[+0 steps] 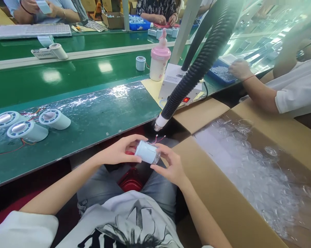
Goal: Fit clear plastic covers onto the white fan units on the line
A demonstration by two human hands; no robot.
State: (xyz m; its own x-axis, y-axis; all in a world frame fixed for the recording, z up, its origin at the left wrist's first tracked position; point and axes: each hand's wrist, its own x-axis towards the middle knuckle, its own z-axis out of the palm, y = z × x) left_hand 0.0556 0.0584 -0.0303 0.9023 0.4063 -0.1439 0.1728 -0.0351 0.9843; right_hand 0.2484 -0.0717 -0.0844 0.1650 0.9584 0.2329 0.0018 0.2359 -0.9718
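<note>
Between my two hands, over my lap, is a light blue cylinder [146,152] with thin wires ending in small white plugs [157,136]. My left hand [124,150] grips its left end with thumb and fingers. At the right end, my right hand [170,163] holds it where a clear plastic cap [157,158] shows. Just above hangs the metal-tipped nozzle [158,123] of a black ribbed hose [191,75], apart from the cylinder. On the bench to the left lie several similar blue cylinders [54,119] with red and orange wires.
An open cardboard box [212,186] of clear plastic pieces [256,179] stands at my right. Behind the green bench [98,113] edge are a white machine [170,82] with a lit red switch and a pink-lidded bottle [159,58]. Co-workers' hands [240,70] work at the right and across the line.
</note>
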